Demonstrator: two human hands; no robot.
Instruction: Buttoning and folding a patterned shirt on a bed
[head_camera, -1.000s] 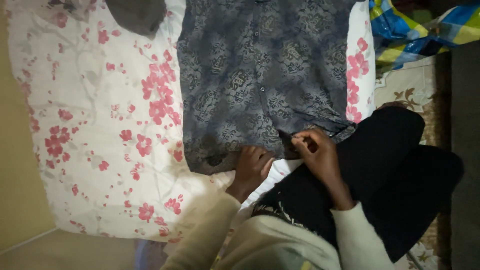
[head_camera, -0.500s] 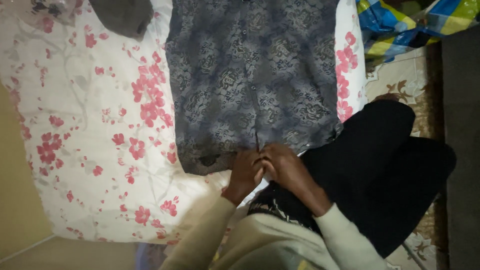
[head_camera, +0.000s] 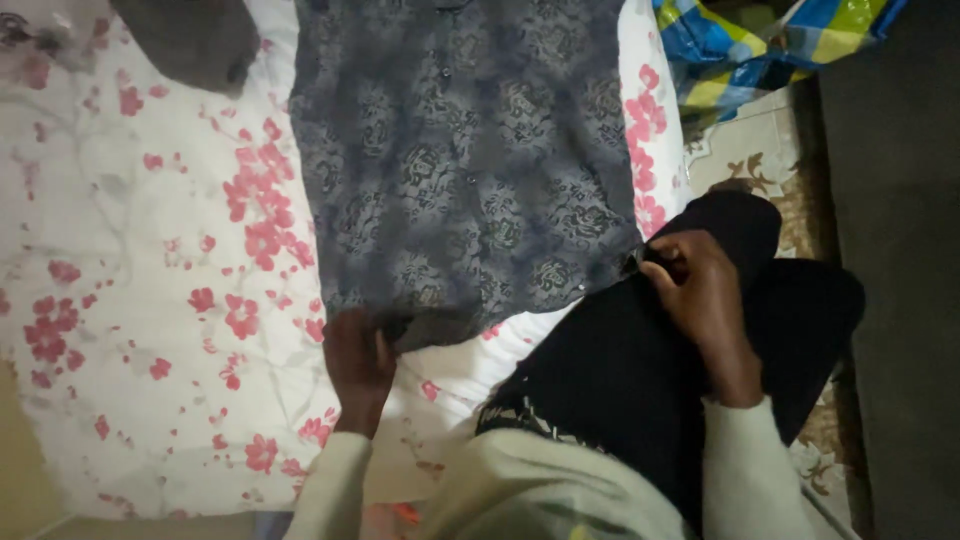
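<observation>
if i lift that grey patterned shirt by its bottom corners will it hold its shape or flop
The grey patterned shirt lies limp on the floral sheet, so it would probably flop. Its hem bunches under the left hand and right hand, suggesting light fabric.

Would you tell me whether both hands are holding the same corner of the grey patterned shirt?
No, the left hand grips the shirt's lower left corner and the right hand the lower right one.

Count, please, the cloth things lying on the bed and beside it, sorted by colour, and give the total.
Grey-blue patterned shirt, held at its hem by left hand and right hand: 1
White sheet with red flowers: 1
Plain dark grey cloth: 1
Blue and yellow checked cloth: 1
Total: 4
</observation>
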